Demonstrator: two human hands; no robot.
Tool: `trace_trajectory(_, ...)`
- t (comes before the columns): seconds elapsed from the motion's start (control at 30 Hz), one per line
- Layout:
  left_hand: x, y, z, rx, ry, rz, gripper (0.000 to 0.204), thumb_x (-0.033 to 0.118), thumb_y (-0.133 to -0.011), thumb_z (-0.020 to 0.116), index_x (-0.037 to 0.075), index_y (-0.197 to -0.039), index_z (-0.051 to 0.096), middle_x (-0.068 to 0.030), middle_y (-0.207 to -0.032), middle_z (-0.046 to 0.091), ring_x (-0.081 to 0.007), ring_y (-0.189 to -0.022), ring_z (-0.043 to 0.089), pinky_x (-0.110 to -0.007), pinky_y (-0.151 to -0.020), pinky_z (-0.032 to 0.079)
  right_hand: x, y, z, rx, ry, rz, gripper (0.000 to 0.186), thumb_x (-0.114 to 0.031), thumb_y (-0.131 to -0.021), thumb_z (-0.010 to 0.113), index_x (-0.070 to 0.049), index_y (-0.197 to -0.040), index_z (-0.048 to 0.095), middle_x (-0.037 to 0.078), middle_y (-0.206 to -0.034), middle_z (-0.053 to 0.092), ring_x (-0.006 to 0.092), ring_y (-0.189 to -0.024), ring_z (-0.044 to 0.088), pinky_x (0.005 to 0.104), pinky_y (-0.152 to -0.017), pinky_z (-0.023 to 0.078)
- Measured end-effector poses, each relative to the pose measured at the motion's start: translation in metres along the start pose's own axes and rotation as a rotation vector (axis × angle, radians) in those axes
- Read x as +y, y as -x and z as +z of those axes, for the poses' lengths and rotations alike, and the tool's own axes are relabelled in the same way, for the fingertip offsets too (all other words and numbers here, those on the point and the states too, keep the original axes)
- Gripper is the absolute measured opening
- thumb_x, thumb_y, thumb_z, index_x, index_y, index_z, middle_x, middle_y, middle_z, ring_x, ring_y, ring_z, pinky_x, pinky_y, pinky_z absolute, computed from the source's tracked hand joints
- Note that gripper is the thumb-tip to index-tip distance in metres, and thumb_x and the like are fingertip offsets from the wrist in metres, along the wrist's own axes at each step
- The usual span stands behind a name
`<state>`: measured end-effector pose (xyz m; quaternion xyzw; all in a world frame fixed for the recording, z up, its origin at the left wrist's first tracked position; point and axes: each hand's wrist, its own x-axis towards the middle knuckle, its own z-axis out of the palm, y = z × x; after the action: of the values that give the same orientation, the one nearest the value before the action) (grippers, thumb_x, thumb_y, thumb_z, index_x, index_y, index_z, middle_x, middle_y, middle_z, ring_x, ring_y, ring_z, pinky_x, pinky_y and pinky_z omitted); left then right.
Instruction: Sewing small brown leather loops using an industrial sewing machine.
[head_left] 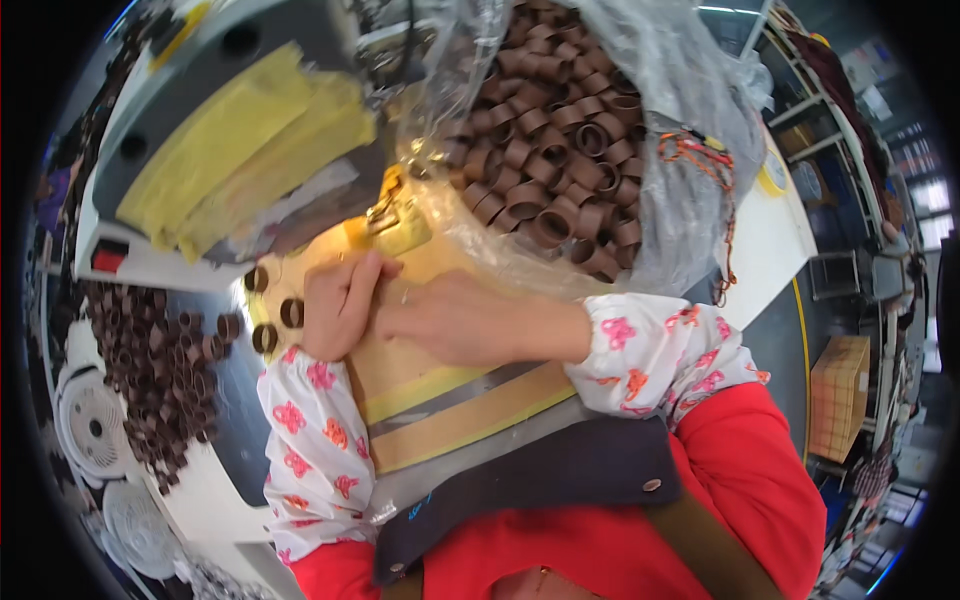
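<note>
My left hand (340,300) is curled at the near side of a sewing machine (240,150), just below its needle area (385,215). My right hand (450,325) lies beside it on the tan work plate (420,420), fingers bent inward toward the left one. What either hand holds between the fingertips is hidden. A few small brown rings (293,312) stand left of my left hand. A clear plastic bag (680,230) beyond my right hand holds several brown rings (555,140). Yellow tape (240,135) covers part of the machine's body.
A pile of brown rings (160,370) lies on a white surface at the left, beside round fans (95,425). Orange cords (715,165) hang at the bag's right edge. A white table (785,240), shelving (820,120) and a cardboard box (840,395) stand at the right.
</note>
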<state>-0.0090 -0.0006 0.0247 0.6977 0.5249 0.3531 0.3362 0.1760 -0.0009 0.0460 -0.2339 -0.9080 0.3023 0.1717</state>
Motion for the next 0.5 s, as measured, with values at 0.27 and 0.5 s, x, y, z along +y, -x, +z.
trace_trajectory(0.27, 0.004, -0.001, -0.008, 0.114, -0.163, -0.048, 0.021, 0.015, -0.080, 0.062, 0.006, -0.099, 0.063, -0.0116, -0.052, 0.051, -0.0172, -0.045, 0.050, -0.030, -0.048, 0.038, 0.042, -0.026, -0.017, 0.276, -0.167, 0.087, 0.007, -0.004, -0.074, 0.061, 0.001, -0.078, 0.058, 0.013, -0.068, 0.058, 0.0276, -0.061, 0.058, 0.0341, -0.056, 0.045)
trace_trajectory(0.5, 0.000, -0.005, 0.002, 0.228, -0.074, -0.143, 0.026, 0.019, -0.077, 0.067, 0.002, -0.096, 0.064, -0.0077, -0.047, 0.048, -0.0125, -0.040, 0.040, -0.028, -0.043, 0.033, 0.050, -0.033, -0.012, 0.421, -0.188, 0.098, 0.008, 0.001, -0.071, 0.063, 0.003, -0.076, 0.056, 0.016, -0.073, 0.055, 0.0285, -0.064, 0.056, 0.0329, -0.056, 0.044)
